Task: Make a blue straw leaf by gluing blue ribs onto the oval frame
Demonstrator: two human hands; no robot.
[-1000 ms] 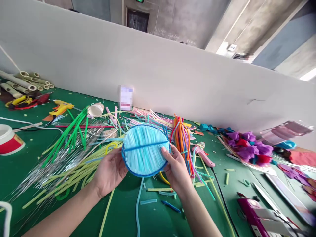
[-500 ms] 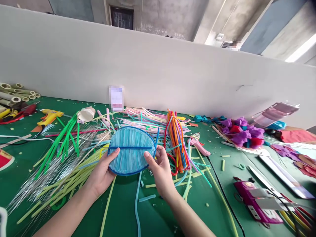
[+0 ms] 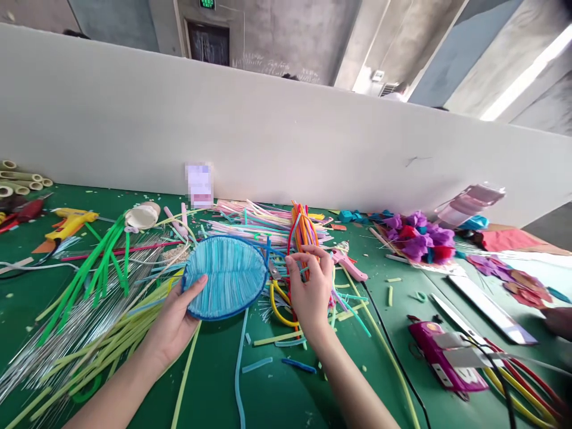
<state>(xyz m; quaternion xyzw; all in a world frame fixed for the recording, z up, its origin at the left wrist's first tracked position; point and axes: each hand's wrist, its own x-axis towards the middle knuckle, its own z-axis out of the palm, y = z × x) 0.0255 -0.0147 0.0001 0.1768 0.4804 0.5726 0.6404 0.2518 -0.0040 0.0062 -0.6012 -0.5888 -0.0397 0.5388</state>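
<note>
My left hand point(image 3: 174, 316) grips the left edge of a leaf-shaped blue pipe-cleaner piece point(image 3: 226, 277), thumb on its front. The piece has light blue strands inside a dark blue rim, with a short end standing up at its right. My right hand point(image 3: 311, 286) is just right of it, thumb and forefinger pinched on a dark blue pipe cleaner point(image 3: 277, 254), largely hidden by the fingers. Yellow-handled scissors point(image 3: 281, 307) lie on the table between the hands. Behind my right hand stands a bundle of orange and red pipe cleaners point(image 3: 304, 223).
On the green table point(image 3: 277, 399) lie yellow-green pipe cleaners point(image 3: 120, 333), silver wires, a yellow glue gun point(image 3: 74, 223), a pink glue gun point(image 3: 351, 265), purple crepe flowers point(image 3: 415, 235) and a magenta power strip point(image 3: 447, 357). Another person's hand point(image 3: 558, 322) shows at the right edge.
The dark blue pipe cleaner across the leaf's middle is off it, now in my right hand. That hand has let go of the leaf and moved right. Scissors have come into sight.
</note>
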